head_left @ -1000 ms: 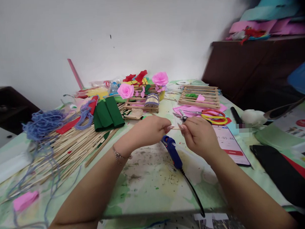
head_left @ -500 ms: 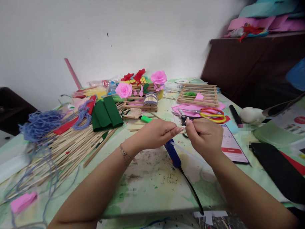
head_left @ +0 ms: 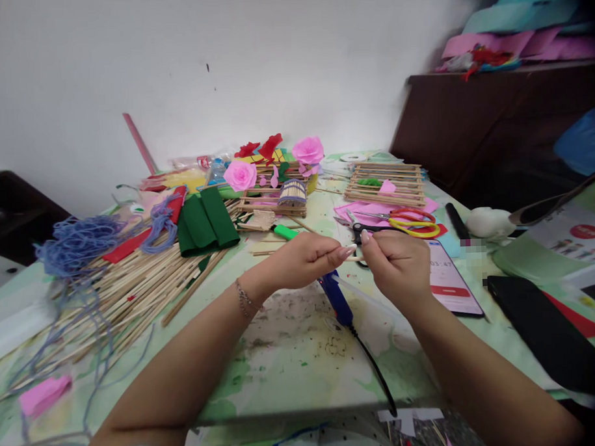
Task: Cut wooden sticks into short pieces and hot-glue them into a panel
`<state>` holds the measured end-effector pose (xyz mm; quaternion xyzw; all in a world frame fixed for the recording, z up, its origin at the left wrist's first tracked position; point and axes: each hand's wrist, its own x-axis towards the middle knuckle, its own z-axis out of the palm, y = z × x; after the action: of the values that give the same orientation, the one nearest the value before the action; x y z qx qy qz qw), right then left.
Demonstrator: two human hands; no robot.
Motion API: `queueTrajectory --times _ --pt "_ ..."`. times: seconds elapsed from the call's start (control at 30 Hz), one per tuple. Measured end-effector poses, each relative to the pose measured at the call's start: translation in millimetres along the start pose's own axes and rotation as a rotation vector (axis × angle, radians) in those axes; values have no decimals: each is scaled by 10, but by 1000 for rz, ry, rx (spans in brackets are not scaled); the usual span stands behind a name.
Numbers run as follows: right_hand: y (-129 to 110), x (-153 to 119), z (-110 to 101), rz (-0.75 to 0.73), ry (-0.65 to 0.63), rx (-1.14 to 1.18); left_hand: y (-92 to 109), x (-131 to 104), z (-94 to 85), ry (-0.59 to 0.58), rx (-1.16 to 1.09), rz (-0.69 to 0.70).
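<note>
Closed in a thumb-and-finger pinch at left hand [head_left: 314,258], curled to a fist at right hand [head_left: 401,265], apparently holding a thin stick [head_left: 356,259] between. Joined to nothing visible. Just below, perhaps in the way: glue gun [head_left: 338,301], cable [head_left: 373,357]. Beyond: scissors [head_left: 393,218], then left frame [head_left: 265,210] and right frame [head_left: 404,183], seemingly assembled. Off left, apparently unused: loose sticks [head_left: 148,293].

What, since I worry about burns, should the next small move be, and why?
I'd probably ease the left hand and right hand a little away from the blue glue gun. The left hand hides its front end in this view, and a thin pale stick appears pinched between both hands. I can't tell whether the gun is hot.
</note>
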<state>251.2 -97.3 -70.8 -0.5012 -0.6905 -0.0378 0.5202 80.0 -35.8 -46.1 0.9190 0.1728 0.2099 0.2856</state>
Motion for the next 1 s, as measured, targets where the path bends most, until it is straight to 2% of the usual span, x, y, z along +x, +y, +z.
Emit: queueTrajectory --times 0.53,0.83,0.9,1.0 --pt "-11 -7 8 81 -35 85 15 -6 -3 -1 -103 17" --pt "-17 11 4 61 -10 169 12 1 -9 6 -138 7" --pt "-65 -5 29 120 -12 274 27 9 19 3 -203 -1" --pt "-83 -18 36 201 5 422 19 26 92 -25 -428 -21"
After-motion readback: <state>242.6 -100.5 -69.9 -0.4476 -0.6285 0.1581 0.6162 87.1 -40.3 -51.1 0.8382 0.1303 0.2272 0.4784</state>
